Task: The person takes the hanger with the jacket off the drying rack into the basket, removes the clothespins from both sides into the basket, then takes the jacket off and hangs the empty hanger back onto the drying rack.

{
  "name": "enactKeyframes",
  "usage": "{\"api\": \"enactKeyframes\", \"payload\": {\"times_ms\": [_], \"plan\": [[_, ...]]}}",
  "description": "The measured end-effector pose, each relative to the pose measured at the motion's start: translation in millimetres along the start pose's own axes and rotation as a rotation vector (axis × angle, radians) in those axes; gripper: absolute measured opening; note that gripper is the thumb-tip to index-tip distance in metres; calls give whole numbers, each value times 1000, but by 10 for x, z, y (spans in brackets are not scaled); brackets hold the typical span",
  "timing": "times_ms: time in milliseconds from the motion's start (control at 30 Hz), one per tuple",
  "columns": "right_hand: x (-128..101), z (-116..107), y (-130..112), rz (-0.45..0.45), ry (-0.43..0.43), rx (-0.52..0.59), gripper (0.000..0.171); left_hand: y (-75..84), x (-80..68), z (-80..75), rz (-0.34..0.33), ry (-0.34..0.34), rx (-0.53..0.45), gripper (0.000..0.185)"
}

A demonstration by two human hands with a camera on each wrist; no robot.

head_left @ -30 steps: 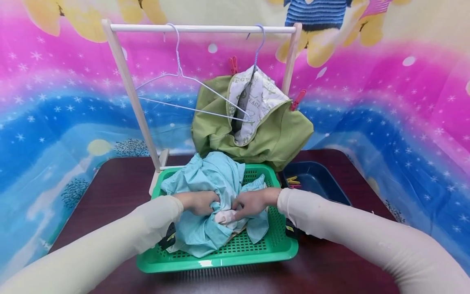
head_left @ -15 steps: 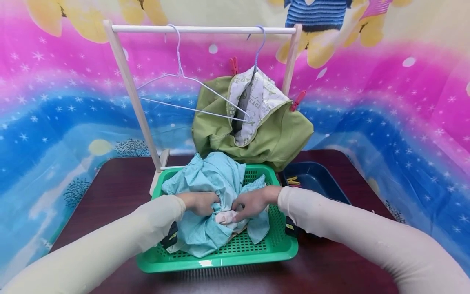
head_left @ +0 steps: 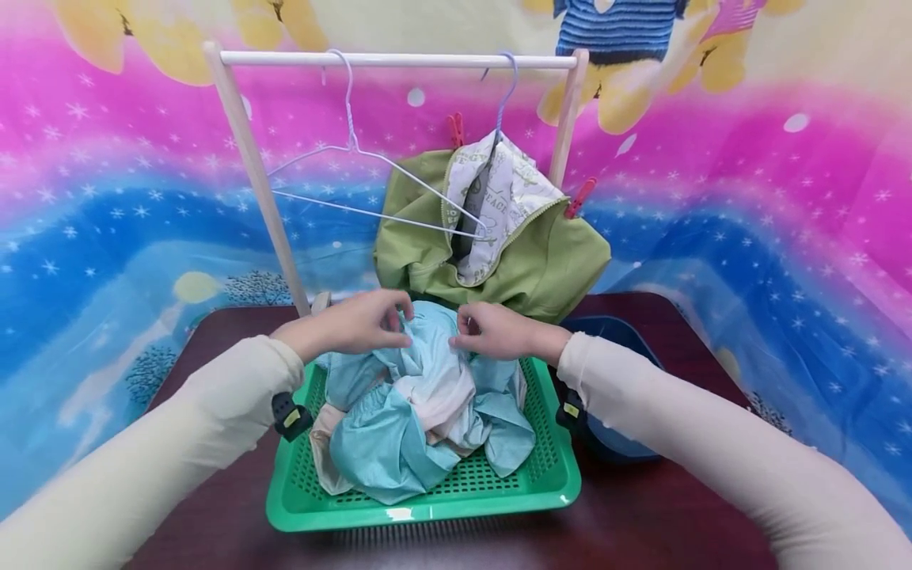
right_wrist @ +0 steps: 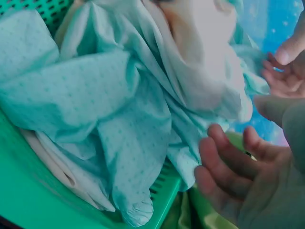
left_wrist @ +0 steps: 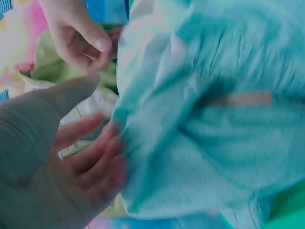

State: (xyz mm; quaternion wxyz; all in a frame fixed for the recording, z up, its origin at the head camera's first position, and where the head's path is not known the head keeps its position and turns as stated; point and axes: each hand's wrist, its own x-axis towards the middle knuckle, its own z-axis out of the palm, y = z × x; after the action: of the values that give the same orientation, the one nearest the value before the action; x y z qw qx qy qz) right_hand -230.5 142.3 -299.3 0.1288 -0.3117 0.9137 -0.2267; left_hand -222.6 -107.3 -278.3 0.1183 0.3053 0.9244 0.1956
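Observation:
A crumpled light teal garment [head_left: 385,439] with pale whitish parts [head_left: 442,392] lies heaped in a green plastic basket [head_left: 420,514]. Above the far side of the heap is my left hand [head_left: 356,323], fingers curved and thumb apart. My right hand [head_left: 502,331] faces it from the other side, its fingers also loosely bent. In the left wrist view, the left fingers [left_wrist: 102,164] are blurred beside the cloth edge, not gripping it. The right wrist view has the right fingers [right_wrist: 228,167] spread near the cloth with nothing between them.
A wooden rack with a white bar [head_left: 399,59] stands behind the basket. From it hang a lilac hanger [head_left: 352,148] and a green jacket [head_left: 420,206] with red clothespins [head_left: 580,198]. A dark blue tray [head_left: 623,447] sits at right, partly behind the right arm.
Both hands have let go of the teal garment and moved up and away from me, over its far side. The garment now lies rearranged, with more of its pale part showing.

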Motion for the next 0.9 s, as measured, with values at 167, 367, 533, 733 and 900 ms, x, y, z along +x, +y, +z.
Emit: {"api": "enactKeyframes", "payload": {"times_ms": [167, 367, 533, 733, 900], "plan": [[101, 3, 55, 83, 80, -30, 37, -170, 41, -32, -136, 85, 80, 84], [200, 70, 130, 172, -68, -33, 73, -452, 117, 47, -240, -177, -51, 111], [288, 140, 187, 154, 2, -84, 61, -620, 167, 150, -176, -120, -58, 88], [344, 204, 265, 101, 193, -82, 27, -650, 219, 248, -110, 76, -61, 55], [355, 186, 260, 38, 311, 31, 16, -579, 243, 244, -114, 200, -89, 53]]}}
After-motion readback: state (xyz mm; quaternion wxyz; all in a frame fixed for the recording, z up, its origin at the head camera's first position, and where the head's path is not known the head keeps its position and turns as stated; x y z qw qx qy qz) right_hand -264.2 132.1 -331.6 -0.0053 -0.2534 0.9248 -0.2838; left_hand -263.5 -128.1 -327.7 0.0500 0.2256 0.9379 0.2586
